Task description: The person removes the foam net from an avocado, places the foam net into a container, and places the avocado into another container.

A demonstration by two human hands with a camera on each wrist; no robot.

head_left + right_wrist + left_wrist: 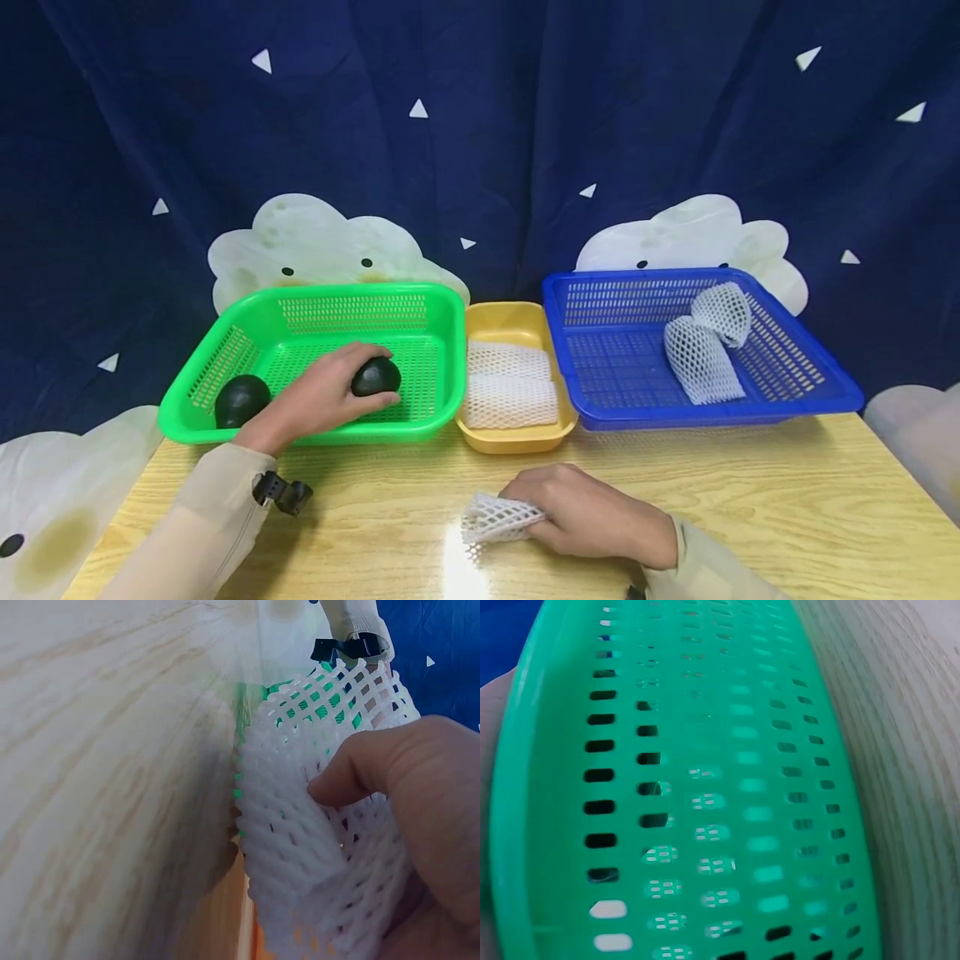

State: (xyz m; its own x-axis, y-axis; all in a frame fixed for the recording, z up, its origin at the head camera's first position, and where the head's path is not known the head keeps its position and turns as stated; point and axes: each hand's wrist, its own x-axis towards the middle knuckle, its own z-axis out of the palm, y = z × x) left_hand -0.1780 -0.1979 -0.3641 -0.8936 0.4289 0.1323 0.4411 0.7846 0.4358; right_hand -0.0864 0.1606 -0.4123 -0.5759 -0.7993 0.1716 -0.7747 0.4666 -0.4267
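Note:
My left hand (330, 392) reaches over the near rim of the green basket (450, 350) and grips a dark avocado (377, 377) between thumb and fingers. A second avocado (242, 401) lies in the basket's left corner, partly behind my wrist. In the left wrist view the slotted basket wall (622, 832) fills most of the picture and hides the held fruit. Over the table in front, my right hand (573, 508) holds a white foam net sleeve (495, 518). The right wrist view shows the thumb pressing on the sleeve's mesh (292, 802), with its open end pointing away from the palm.
Between the baskets stands a yellow tray (510, 446) with white foam net sleeves (513, 400) laid flat. A blue basket (615, 400) at the right holds two bulging foam nets (701, 362). All stand on a wooden table (375, 500) before a dark blue curtain (480, 150).

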